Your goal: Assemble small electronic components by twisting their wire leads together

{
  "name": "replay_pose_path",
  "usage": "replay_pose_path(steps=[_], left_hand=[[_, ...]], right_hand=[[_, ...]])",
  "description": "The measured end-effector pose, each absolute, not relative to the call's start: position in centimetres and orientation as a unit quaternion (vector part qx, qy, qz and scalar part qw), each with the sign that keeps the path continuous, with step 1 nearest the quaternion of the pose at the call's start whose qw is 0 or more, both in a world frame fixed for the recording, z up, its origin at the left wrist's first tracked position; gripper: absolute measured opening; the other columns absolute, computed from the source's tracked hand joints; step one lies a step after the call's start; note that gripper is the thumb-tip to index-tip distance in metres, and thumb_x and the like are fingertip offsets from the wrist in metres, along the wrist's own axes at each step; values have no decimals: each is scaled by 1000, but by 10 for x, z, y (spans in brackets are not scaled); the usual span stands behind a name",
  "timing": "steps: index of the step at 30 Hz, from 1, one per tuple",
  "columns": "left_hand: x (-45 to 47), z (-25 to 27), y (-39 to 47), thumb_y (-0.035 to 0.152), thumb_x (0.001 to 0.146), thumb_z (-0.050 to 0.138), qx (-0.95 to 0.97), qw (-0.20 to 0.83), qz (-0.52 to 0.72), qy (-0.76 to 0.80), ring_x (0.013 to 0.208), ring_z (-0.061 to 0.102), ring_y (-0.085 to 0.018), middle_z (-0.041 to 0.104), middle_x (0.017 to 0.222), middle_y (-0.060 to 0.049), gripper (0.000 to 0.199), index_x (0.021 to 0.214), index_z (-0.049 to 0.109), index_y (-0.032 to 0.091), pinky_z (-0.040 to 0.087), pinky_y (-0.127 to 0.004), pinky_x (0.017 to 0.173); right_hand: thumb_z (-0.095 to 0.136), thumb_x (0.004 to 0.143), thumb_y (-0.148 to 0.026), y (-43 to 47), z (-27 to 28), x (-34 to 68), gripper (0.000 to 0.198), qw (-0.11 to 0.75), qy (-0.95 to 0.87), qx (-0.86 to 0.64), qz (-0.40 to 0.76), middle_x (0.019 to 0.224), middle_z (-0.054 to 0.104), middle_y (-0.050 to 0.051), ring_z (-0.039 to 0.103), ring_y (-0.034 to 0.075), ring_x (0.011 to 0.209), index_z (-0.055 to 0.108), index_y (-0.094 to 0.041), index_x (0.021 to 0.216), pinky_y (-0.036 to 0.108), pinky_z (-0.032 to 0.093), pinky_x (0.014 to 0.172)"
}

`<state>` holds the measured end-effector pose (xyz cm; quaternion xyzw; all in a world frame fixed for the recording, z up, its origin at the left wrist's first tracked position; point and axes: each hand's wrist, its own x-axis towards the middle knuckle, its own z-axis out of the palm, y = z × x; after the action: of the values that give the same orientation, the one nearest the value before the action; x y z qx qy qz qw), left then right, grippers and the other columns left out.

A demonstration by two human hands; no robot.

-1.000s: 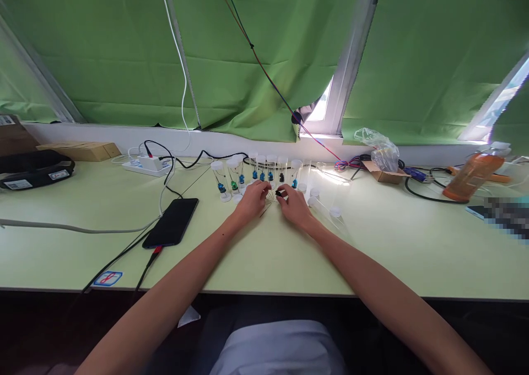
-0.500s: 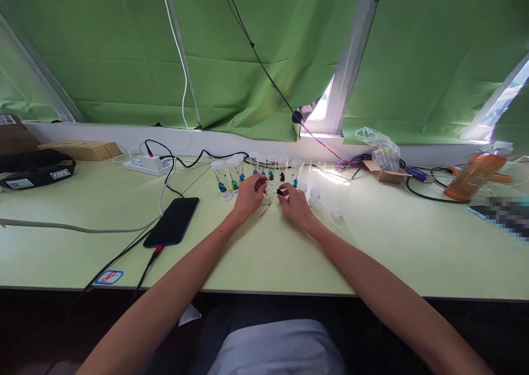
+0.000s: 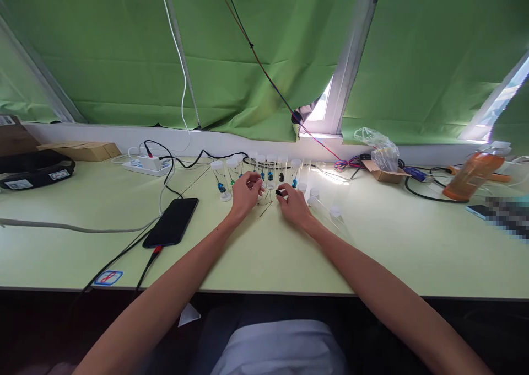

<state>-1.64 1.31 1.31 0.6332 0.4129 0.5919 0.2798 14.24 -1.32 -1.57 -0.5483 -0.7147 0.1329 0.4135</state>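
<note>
My right hand (image 3: 292, 203) pinches a small black piece (image 3: 278, 193) between thumb and fingertips, low over the table. To its left, my left hand (image 3: 246, 194) has its fingers curled together at the tips; whatever they may hold is too small to make out. Between the hands, a thin wire-like piece (image 3: 265, 209) lies on the table. Behind them stands a row of clear tubes with white caps, several holding blue pieces, such as the tube (image 3: 220, 181) at the left end. My left hand covers part of the row. Beside my right hand lies a capped clear tube (image 3: 324, 205).
A black phone (image 3: 171, 222) with a cable lies to the left, near a white power strip (image 3: 147, 167). At the back right are a small carton (image 3: 384, 172) with a plastic bag and a tilted orange bottle (image 3: 475, 173). Cables run along the back.
My left hand has shifted slightly left, away from my right hand, and more of the thin wire-like piece shows. The right hand stays nearly in place with the black piece.
</note>
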Motion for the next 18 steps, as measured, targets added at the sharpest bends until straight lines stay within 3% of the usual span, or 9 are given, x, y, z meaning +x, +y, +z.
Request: replay_pose_path(steps=[18], left_hand=[[-16, 11, 19, 26, 63, 77, 459, 407, 676, 409, 43, 43, -5, 67, 71, -3, 24, 76, 60, 15, 34, -22, 42]], right_hand=[[50, 89, -22, -14, -16, 142, 26, 406, -718, -546, 147, 95, 70, 7, 60, 18, 72, 58, -20, 113, 30, 43, 68]])
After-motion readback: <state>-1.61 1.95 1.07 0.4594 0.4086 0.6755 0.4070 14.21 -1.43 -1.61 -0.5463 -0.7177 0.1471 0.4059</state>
